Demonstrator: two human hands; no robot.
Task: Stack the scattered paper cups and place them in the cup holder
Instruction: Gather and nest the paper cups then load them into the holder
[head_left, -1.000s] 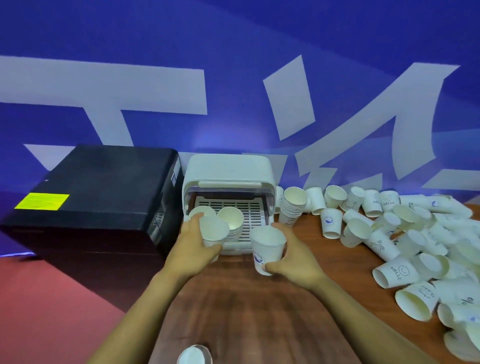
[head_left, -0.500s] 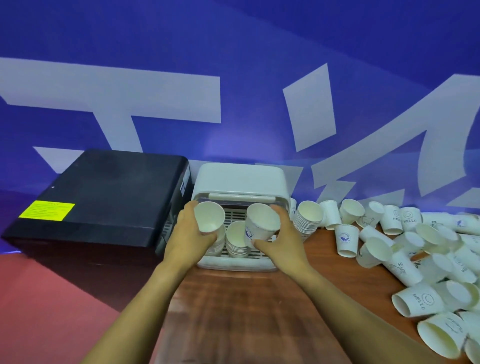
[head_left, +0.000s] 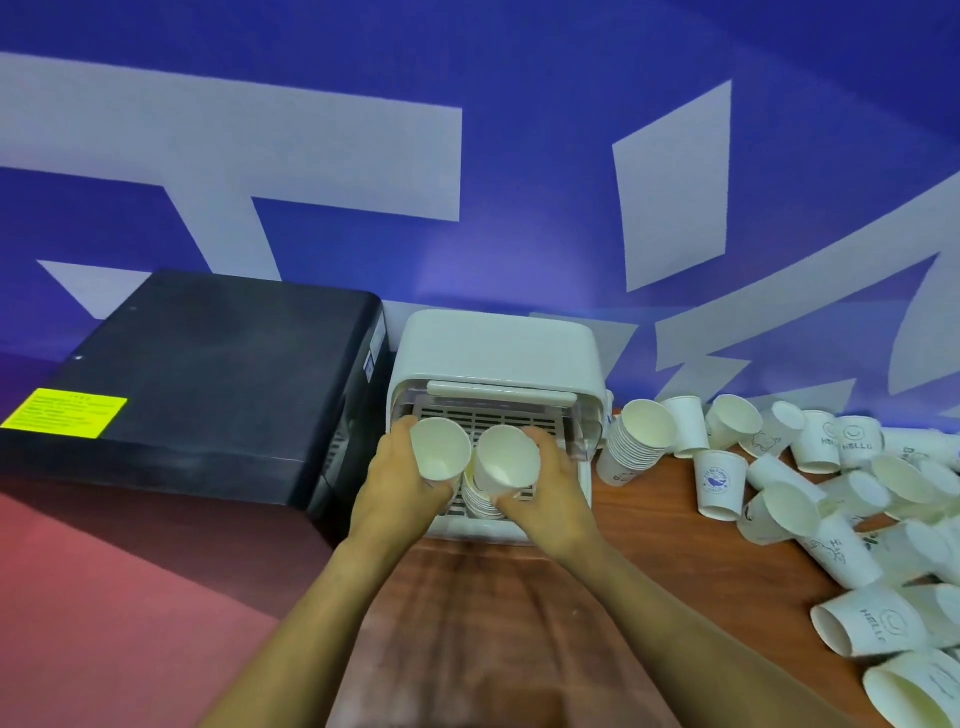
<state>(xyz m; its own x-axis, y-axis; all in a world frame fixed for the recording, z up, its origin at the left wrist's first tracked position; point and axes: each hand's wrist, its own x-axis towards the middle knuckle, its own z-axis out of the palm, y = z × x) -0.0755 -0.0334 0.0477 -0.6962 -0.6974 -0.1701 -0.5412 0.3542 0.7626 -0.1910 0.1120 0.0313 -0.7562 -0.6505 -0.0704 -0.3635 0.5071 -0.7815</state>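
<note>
Far left, on the brown wood-grain desk: a large black box-shaped machine with a yellow label on its top. Just beside it to the right, a white plastic cup holder with a rounded lid and a slotted grey tray at its open front. Over that tray, the left hand, fingers curled round a white paper cup, mouth tilted toward the camera. Right next to it, the right hand, gripping a second white paper cup, likewise tilted and nearly touching the first. Beneath and between the two, a short stack of nested white cups resting on the holder's tray, partly hidden by the hands. Just right of the holder, a taller leaning stack of nested white paper cups on the desk. Farther right, a loose scatter of white paper cups, some upright, many on their sides, several printed with "HELLO" and a smiling face, spread to the right edge. Behind everything, a blue wall with large white shapes.
</note>
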